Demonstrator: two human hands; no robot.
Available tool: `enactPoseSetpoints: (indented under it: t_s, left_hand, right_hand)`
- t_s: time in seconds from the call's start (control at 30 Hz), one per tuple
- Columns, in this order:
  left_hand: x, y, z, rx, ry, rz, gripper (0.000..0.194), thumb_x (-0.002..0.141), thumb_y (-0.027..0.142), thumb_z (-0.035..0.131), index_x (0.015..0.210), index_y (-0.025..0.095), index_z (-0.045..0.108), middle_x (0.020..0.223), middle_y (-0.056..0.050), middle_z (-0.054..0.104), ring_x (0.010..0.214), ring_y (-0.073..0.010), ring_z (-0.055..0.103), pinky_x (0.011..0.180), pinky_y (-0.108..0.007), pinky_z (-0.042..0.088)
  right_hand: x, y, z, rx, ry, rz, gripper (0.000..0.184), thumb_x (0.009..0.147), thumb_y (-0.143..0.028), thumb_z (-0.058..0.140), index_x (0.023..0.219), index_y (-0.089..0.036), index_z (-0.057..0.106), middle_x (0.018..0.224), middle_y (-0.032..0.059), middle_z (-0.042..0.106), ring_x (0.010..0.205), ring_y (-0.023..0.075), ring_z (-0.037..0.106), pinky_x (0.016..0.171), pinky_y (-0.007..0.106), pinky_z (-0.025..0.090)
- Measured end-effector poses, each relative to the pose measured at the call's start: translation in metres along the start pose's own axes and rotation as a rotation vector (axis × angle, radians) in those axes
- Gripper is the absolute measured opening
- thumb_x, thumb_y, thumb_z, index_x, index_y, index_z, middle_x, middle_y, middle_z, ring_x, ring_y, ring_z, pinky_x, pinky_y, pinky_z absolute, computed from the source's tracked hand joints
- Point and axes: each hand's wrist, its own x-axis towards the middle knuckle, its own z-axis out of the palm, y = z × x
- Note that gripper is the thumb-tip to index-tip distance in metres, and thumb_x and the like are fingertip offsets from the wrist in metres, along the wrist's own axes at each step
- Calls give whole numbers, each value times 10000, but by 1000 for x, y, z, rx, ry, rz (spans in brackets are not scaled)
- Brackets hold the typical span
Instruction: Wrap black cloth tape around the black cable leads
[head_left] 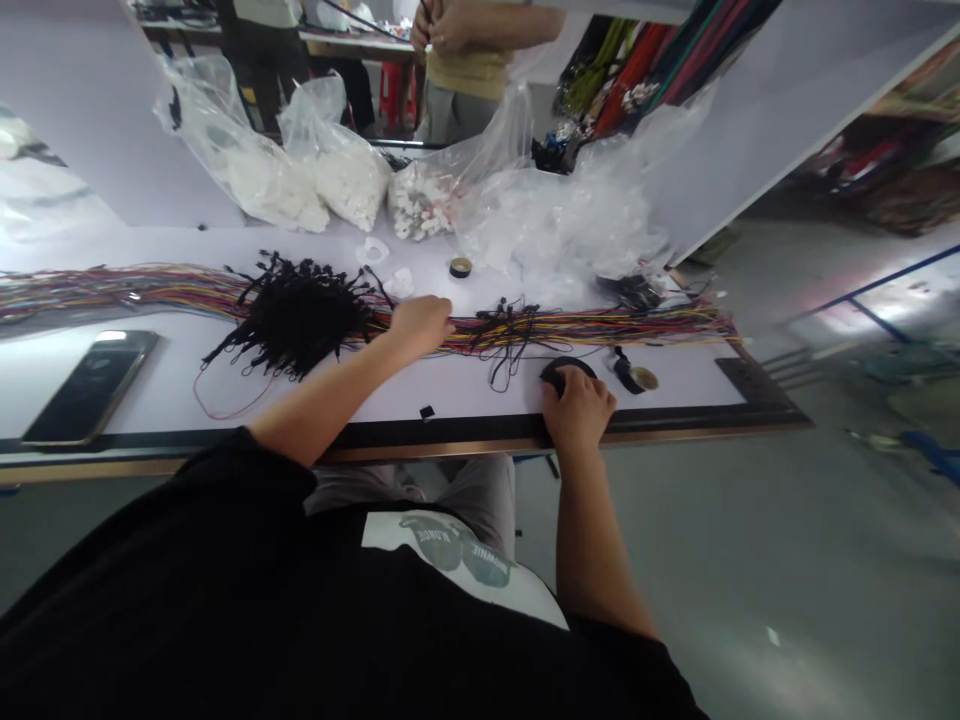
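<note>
A long bundle of thin coloured wires (577, 327) runs across the white table from left to right. My left hand (421, 326) is closed on the middle of this bundle, its fingertips partly hidden. Just left of it, a thick heap of short black cables (300, 312) lies over the wires. My right hand (579, 405) grips a black roll of tape (568, 367) that lies flat near the front edge. Between the hands, a few black cables (510, 335) with small connectors rest across the bundle.
Right of my right hand is another tape roll (643, 378); a small one (460, 267) sits behind the bundle. Plastic bags of white parts (352, 180) line the back. A phone (90, 388) lies at left. Beyond the table, another person's hands (450, 25) hold something dark.
</note>
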Motion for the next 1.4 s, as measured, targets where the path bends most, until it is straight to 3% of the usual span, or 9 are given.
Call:
enactPoseSetpoints:
  t_s: [0.13, 0.3, 0.53, 0.67, 0.77, 0.87, 1.0, 1.2, 1.4]
  left_hand:
    - [27, 20, 27, -29, -64, 56, 227, 835, 221, 506, 968, 123, 661, 1027, -138, 667, 999, -240, 610, 818, -296, 452]
    - [15, -7, 7, -60, -37, 38, 221, 817, 215, 530, 964, 114, 661, 999, -136, 667, 973, -249, 605, 810, -326, 436]
    - [-30, -30, -11, -757, -43, -142, 98, 777, 196, 590, 834, 124, 622, 626, 2, 567, 544, -93, 479, 597, -269, 379]
    - [-63, -22, 13, -758, 84, 83, 77, 711, 202, 624, 722, 144, 575, 616, 26, 549, 587, -101, 484, 607, -240, 372]
    - [-83, -17, 31, -731, 54, 150, 49, 727, 204, 580, 709, 158, 578, 620, 26, 572, 581, -104, 487, 604, -235, 376]
    - [-90, -14, 35, -798, 42, 144, 93, 726, 253, 590, 723, 167, 625, 716, -6, 646, 667, -126, 554, 623, -231, 410]
    - [-87, -3, 28, -1075, 190, 57, 246, 723, 355, 621, 863, 164, 687, 799, -35, 691, 732, -148, 605, 663, -245, 461]
    - [-88, 12, 22, -1334, 203, 66, 167, 697, 310, 659, 700, 145, 684, 707, -23, 681, 689, -135, 602, 650, -239, 464]
    - [-94, 17, 24, -1344, -35, 177, 157, 746, 247, 594, 630, 146, 625, 525, 29, 577, 504, -76, 529, 570, -209, 422]
  right_hand:
    - [-2, -1, 0, 13, 6, -16, 360, 825, -281, 422, 1105, -141, 598, 1124, 177, 654, 1046, 337, 513, 851, 446, 326]
    - [-3, 0, 1, 66, 25, -105, 305, 821, -258, 464, 1049, -148, 634, 1053, 151, 693, 1020, 306, 556, 868, 432, 356]
    - [-6, -28, 2, 444, 163, -215, 238, 794, -344, 552, 918, -174, 663, 1038, 132, 688, 979, 275, 583, 888, 443, 410]
    - [-11, -71, -5, 1016, -147, -156, 338, 805, -486, 521, 959, -205, 629, 850, 48, 671, 708, 163, 589, 647, 314, 489]
    - [-14, -96, -10, 1260, -339, -98, 351, 792, -510, 533, 927, -198, 619, 735, -1, 622, 550, 104, 508, 492, 239, 415]
    - [-19, -105, -15, 1197, -376, -125, 290, 815, -455, 519, 743, -187, 604, 589, -33, 549, 466, 78, 436, 458, 221, 351]
    - [-29, -111, -23, 954, -357, -297, 274, 837, -347, 498, 617, -196, 559, 493, -39, 494, 481, 95, 466, 506, 229, 358]
    - [-30, -96, -39, 859, -413, -394, 140, 767, -298, 590, 682, -194, 629, 640, 8, 629, 596, 131, 548, 570, 252, 409]
    - [-25, -78, -53, 1208, -357, -180, 307, 787, -447, 568, 955, -214, 679, 835, 24, 662, 673, 131, 561, 583, 263, 453]
